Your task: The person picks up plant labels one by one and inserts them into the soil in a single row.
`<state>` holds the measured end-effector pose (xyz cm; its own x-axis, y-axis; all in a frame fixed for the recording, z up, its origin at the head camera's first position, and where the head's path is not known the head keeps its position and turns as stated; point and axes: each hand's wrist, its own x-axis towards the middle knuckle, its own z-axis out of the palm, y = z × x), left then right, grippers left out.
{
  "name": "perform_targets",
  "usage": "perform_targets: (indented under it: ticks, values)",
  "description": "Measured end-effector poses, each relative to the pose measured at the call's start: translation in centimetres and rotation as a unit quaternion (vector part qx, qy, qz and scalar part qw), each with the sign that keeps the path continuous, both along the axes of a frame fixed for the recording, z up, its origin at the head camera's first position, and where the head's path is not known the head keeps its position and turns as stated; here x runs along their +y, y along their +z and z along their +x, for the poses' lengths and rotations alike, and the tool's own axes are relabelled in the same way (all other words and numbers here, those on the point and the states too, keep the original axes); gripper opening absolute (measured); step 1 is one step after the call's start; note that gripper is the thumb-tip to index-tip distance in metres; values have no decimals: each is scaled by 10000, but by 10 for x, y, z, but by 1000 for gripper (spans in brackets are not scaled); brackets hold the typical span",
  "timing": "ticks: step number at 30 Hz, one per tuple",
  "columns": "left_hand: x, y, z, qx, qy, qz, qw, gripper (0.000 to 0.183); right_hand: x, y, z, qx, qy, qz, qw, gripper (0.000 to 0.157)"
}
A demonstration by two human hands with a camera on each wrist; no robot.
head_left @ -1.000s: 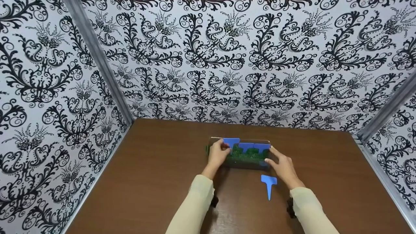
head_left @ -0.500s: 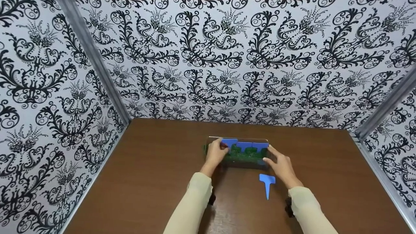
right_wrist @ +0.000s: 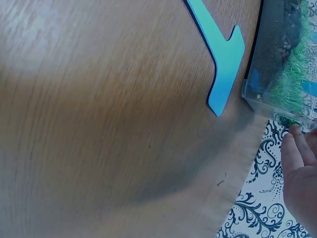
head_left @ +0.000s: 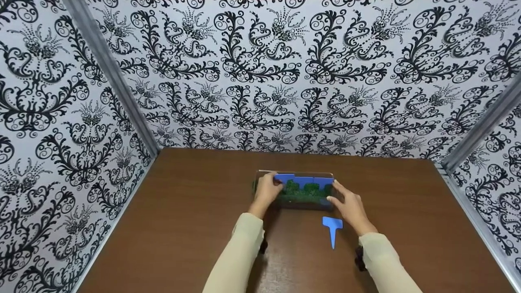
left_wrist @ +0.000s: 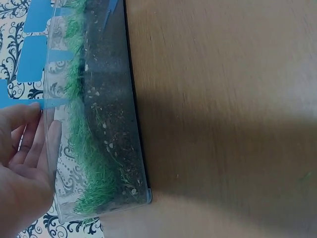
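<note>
A clear rectangular container (head_left: pixel 305 205) of dark soil and green grass (left_wrist: pixel 89 148) stands on the table. Three blue T-shaped plant labels stick up in a row inside it. My left hand (head_left: pixel 266 192) pinches the leftmost plant label (head_left: pixel 284 178) near its top; its stem reaches down behind the clear wall in the left wrist view. At the other end, my right hand (head_left: pixel 352 207) holds the container's right side, thumb in front and fingers at the far corner. A loose blue plant label (head_left: pixel 332 228) lies flat on the table in front of the container.
The brown wooden table (head_left: pixel 195 228) reaches back to a black-and-white patterned wall (head_left: pixel 260 73). Metal posts (head_left: pixel 110 77) stand at the corners. Beige sleeves (head_left: pixel 240 248) cover both forearms.
The leftmost plant label has sunk lower, nearly level with the other two, my left hand going down with it. My right hand keeps its hold. The head view has shifted slightly.
</note>
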<state>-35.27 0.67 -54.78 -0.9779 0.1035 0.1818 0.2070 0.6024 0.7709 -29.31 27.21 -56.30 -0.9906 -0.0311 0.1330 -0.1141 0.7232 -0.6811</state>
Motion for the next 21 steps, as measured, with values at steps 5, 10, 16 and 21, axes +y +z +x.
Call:
perform_targets:
  ticks: [5,10,16,21]
  values:
    - [1,0,-1,-99,-35,7,9999,12,-1,0,0,-23,15,-65,10000,57]
    - [3,-1,0,-203,-25,-82,9998,8,-1,0,1,-26,16,-106,9999,57]
    - [6,-1,-3,-25,140,-203,9997,6,1,-2,0,20,20,-99,9999,57]
    - [5,-2,-4,120,308,-211,9992,7,0,-3,-2,163,17,18,9999,56]
